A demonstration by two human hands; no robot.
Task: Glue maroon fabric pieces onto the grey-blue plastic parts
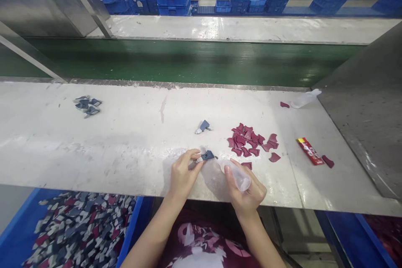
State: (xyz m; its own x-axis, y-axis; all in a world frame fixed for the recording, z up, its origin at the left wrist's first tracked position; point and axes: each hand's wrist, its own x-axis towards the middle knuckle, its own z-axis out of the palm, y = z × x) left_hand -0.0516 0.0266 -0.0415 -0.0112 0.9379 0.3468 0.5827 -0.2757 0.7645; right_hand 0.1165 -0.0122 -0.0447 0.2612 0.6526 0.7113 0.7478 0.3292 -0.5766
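Observation:
Between thumb and fingers, my left hand (pixel 185 174) holds a small dark blue and grey piece (pixel 207 155) above the white table (pixel 132 142). My right hand (pixel 246 188) is closed around a translucent squeeze bottle (pixel 239 177), whose narrow tip points at the blue piece. Beyond my hands lies another blue and grey piece (pixel 204 125). To the right is a loose pile of maroon pieces (pixel 240 139), with one of them (pixel 247 165) just behind my right hand. A small group of blue and grey pieces (pixel 88 105) sits at the far left.
A red wrapper (pixel 310 151), a maroon piece (pixel 328 161) and a clear plastic item (pixel 306 99) lie at the right, near a metal panel (pixel 370 109). Behind the table runs a green belt (pixel 188 63). A blue bin (pixel 133 226) full of pieces stands below left.

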